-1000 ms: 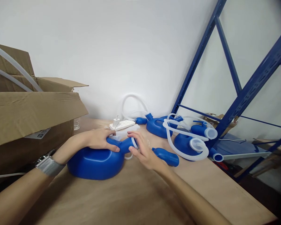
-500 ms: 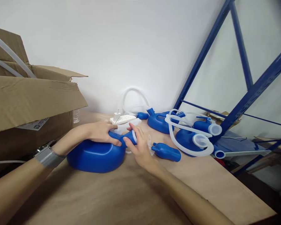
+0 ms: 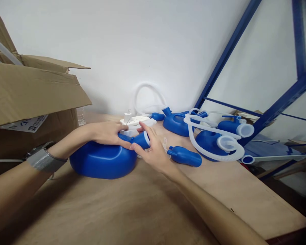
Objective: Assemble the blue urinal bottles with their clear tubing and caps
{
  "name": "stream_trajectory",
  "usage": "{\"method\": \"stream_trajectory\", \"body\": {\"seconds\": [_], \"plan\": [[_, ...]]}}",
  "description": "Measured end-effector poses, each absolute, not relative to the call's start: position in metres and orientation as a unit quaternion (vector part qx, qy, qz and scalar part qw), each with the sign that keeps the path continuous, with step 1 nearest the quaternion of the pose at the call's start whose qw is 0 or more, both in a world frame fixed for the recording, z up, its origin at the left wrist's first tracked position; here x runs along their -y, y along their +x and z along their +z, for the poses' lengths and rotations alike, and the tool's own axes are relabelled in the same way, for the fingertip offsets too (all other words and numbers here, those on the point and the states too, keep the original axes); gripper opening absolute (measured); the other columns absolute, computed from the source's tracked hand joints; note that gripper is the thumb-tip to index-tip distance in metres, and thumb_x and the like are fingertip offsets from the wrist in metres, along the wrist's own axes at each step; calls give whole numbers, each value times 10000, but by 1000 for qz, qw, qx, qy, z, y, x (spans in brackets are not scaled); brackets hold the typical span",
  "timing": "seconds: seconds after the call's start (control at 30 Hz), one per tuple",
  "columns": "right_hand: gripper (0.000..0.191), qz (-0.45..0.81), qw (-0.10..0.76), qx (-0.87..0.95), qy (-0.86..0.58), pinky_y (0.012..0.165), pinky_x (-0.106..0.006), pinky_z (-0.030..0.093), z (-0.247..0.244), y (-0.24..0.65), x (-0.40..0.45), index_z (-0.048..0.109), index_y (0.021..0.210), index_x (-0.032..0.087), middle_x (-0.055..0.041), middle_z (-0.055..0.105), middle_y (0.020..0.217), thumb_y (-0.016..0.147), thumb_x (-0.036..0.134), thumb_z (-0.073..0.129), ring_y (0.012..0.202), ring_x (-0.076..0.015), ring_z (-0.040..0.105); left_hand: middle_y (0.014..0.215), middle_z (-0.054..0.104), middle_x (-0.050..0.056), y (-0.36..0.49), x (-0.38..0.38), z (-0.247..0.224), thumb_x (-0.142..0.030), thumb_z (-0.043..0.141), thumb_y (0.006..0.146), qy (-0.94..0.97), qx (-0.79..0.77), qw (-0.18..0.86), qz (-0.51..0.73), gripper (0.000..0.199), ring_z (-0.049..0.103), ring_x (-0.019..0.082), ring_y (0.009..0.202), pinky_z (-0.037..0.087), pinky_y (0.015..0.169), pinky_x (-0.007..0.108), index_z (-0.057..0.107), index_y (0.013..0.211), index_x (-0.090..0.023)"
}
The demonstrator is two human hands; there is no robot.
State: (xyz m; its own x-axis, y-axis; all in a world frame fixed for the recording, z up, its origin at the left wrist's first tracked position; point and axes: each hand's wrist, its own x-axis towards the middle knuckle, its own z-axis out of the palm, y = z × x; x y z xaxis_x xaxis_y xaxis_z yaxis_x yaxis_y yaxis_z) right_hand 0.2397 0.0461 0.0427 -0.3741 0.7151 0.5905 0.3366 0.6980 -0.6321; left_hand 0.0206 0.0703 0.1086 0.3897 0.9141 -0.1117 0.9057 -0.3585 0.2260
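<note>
A blue plastic urinal bottle (image 3: 103, 163) rests on the wooden table in front of me. My left hand (image 3: 105, 133) lies over its top and is closed round the handle, with the thumb on the far side. Around the bottle's angled neck, my right hand (image 3: 154, 149) is closed, its thumb on the near side of the neck and its fingers behind. A white ring or cap (image 3: 147, 139) shows at the mouth, beside the right palm. Just right of this hand lies a smaller blue bottle-shaped part (image 3: 185, 156) with a clear plastic piece at its end.
More blue urinal bottles (image 3: 177, 124) with white hoses (image 3: 214, 131) lie at the back right. A white power strip (image 3: 135, 120) with a plug-in adapter sits behind my hands. An open cardboard box (image 3: 38, 92) stands left, and a blue metal rack (image 3: 229, 54) rises right.
My view has tipped, so the table things sit a little higher in it. Both hands stay on the bottle; the right fingers and thumb have shifted slightly at the neck.
</note>
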Motion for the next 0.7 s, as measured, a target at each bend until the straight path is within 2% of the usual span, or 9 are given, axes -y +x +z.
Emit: {"method": "stream_trajectory", "body": {"seconds": [0.07, 0.2, 0.3, 0.37, 0.43, 0.5, 0.6, 0.63, 0.7], "plan": [[747, 233, 436, 808, -321, 1155, -499, 451, 43, 242, -46, 358, 1575, 257, -99, 568, 1395, 912, 347, 691, 1321, -277, 536, 1598, 501, 148, 22, -69, 111, -916, 547, 699, 817, -561, 130, -5, 1103, 507, 401, 1410, 438, 1107, 443, 494, 1554, -223], [877, 302, 390, 805, -330, 1071, -489, 534, 45, 247, -47, 234, 1634, 268, -126, 524, 1475, 916, 436, 709, 1344, -288, 532, 1549, 556, 152, 24, -67, 113, -914, 538, 709, 826, -549, 132, 4, 1073, 555, 399, 1352, 458, 1080, 447, 531, 1523, -215], [956, 341, 370, 806, -313, 1140, -514, 476, 47, 253, -49, 172, 1656, 301, -133, 415, 1607, 906, 501, 729, 1478, -304, 419, 1549, 557, 151, 23, -64, 111, -912, 534, 706, 831, -543, 119, 17, 1070, 552, 415, 1356, 446, 1095, 455, 542, 1518, -215], [952, 371, 356, 810, -282, 1181, -528, 426, 52, 263, -51, 96, 1666, 336, -120, 355, 1664, 941, 529, 682, 1518, -289, 383, 1517, 587, 162, 23, -61, 110, -921, 540, 685, 819, -563, 108, 24, 1079, 562, 433, 1341, 459, 1080, 475, 565, 1500, -213], [881, 381, 330, 820, -271, 1167, -517, 444, 60, 280, -52, 34, 1668, 351, -118, 367, 1665, 1004, 538, 581, 1491, -264, 437, 1477, 622, 166, 23, -58, 109, -924, 536, 679, 805, -583, 100, 32, 1070, 579, 443, 1320, 476, 1054, 498, 576, 1488, -224], [796, 332, 275, 849, -305, 1157, -503, 456, 68, 302, -52, 128, 1667, 334, -116, 437, 1626, 1021, 543, 544, 1456, -262, 483, 1461, 636, 160, 21, -55, 110, -920, 528, 684, 799, -592, 99, 37, 1049, 588, 442, 1313, 487, 1039, 505, 583, 1479, -237], [645, 171, 173, 896, -372, 1221, -527, 359, 69, 342, -53, 498, 1531, 290, -101, 559, 1529, 956, 530, 664, 1452, -307, 468, 1399, 679, 156, 11, -55, 114, -910, 522, 694, 795, -599, 89, 31, 976, 631, 445, 1246, 515, 979, 508, 632, 1421, -267], [661, 136, 154, 898, -390, 1227, -531, 343, 65, 355, -55, 523, 1512, 273, -111, 557, 1529, 927, 518, 707, 1456, -321, 459, 1375, 691, 155, 7, -57, 116, -907, 521, 699, 793, -604, 77, 28, 940, 644, 449, 1218, 523, 953, 510, 656, 1388, -281], [821, 100, 126, 894, -419, 1223, -538, 336, 53, 376, -59, 478, 1545, 238, -148, 511, 1559, 839, 497, 806, 1468, -351, 431, 1378, 686, 142, -3, -59, 121, -888, 529, 713, 794, -606, 48, 25, 863, 656, 446, 1190, 528, 923, 502, 685, 1334, -310]]}}
